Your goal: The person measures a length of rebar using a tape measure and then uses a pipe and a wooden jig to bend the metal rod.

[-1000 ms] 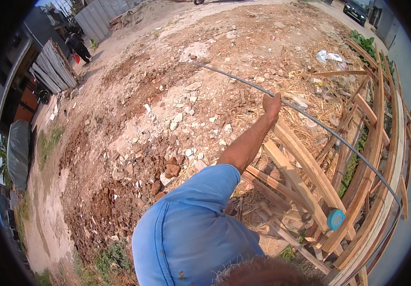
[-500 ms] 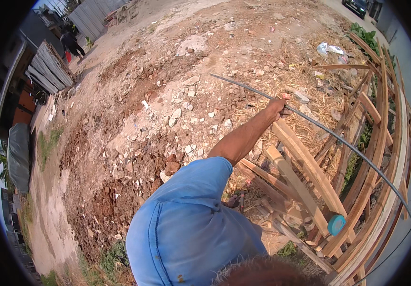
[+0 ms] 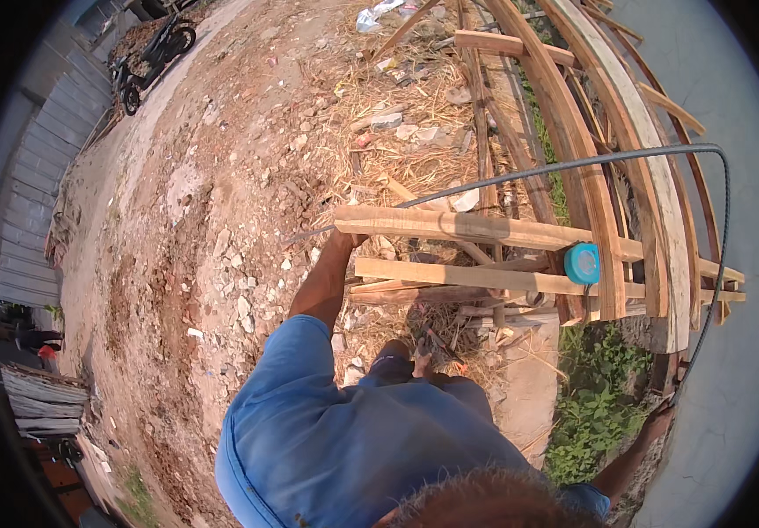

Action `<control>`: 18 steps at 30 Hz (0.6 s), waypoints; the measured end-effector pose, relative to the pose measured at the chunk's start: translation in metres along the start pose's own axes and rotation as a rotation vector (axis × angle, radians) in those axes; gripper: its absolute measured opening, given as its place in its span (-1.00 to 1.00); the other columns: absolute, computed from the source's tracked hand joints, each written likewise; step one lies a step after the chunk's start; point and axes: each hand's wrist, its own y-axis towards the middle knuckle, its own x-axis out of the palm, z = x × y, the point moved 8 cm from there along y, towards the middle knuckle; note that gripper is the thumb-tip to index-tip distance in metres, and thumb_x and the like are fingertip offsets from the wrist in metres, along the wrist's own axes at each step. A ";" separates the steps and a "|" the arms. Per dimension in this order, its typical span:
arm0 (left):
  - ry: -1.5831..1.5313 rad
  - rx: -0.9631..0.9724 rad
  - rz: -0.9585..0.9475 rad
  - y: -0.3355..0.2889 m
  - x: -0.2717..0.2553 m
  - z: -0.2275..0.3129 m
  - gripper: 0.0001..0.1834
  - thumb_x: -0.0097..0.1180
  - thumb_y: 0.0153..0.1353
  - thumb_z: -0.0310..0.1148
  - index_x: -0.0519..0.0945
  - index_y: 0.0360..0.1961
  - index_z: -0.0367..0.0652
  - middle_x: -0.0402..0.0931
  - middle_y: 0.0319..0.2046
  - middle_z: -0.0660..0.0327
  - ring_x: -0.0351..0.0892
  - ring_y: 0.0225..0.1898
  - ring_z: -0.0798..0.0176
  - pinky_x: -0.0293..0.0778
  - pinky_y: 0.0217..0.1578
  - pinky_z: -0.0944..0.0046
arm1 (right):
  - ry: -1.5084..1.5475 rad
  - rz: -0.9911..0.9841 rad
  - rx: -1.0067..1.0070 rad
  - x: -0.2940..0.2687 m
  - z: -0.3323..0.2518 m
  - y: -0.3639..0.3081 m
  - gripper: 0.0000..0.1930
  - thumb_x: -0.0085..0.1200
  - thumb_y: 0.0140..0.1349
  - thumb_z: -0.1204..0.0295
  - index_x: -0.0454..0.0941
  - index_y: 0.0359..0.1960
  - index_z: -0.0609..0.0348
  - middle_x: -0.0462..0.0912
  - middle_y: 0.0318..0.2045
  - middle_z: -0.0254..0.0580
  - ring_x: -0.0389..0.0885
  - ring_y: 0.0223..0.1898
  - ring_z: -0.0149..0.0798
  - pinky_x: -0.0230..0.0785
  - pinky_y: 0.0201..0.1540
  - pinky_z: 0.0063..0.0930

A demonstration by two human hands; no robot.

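Observation:
A long grey ribbed steel bar [image 3: 520, 175] runs across the view and bends sharply downward at the far right. My left hand [image 3: 353, 238] is closed around it near its left end, beside the end of a light wooden beam [image 3: 450, 223] that covers part of my fingers. At the lower right, my right hand [image 3: 661, 415] grips the bar's downturned part; its fingers show only small. Between the hands, the bar passes over several timber planks. A round teal roll or case [image 3: 583, 263] rests on the wood below the bar.
Long planks [image 3: 604, 176] are stacked on the right beside a grey wall [image 3: 749, 176]. Green plants [image 3: 595, 405] grow below the stack. Rubble and stones [image 3: 239, 255] cover the ground at left; straw [image 3: 415, 97] lies farther off. A motorcycle [image 3: 153, 62] stands at the far left.
My view has turned to the right, bringing the planks toward the middle. My right hand has come into view at the bar's bent part. My left hand still holds the bar.

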 end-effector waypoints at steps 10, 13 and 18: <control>-1.707 -0.544 -0.259 -0.051 0.214 0.015 -0.67 0.09 0.24 -0.17 0.56 -0.10 -0.18 0.57 -0.14 0.06 0.60 -0.16 0.09 0.56 -0.22 0.06 | 0.130 -0.034 0.092 0.009 0.031 -0.008 -0.38 -0.28 0.46 0.05 0.24 0.27 0.41 0.40 0.17 0.29 0.41 0.15 0.24 0.36 0.10 -0.02; -1.654 -0.569 -0.213 -0.071 0.247 0.005 -0.64 0.10 0.25 -0.17 0.55 -0.04 -0.19 0.56 -0.10 0.06 0.59 -0.14 0.09 0.55 -0.22 0.04 | -0.134 -0.126 0.086 0.007 0.004 -0.004 -0.42 -0.29 0.47 0.08 0.28 0.24 0.40 0.42 0.15 0.29 0.41 0.14 0.27 0.36 0.09 0.00; -1.148 0.064 0.048 -0.089 0.212 -0.013 -0.61 0.10 0.28 -0.19 0.50 0.03 -0.21 0.53 -0.01 0.06 0.58 -0.13 0.09 0.54 -0.19 0.02 | -0.252 0.028 -0.009 -0.017 0.012 0.010 -0.54 -0.09 0.40 0.23 0.33 0.19 0.30 0.52 0.03 0.26 0.55 -0.04 0.23 0.45 -0.08 -0.05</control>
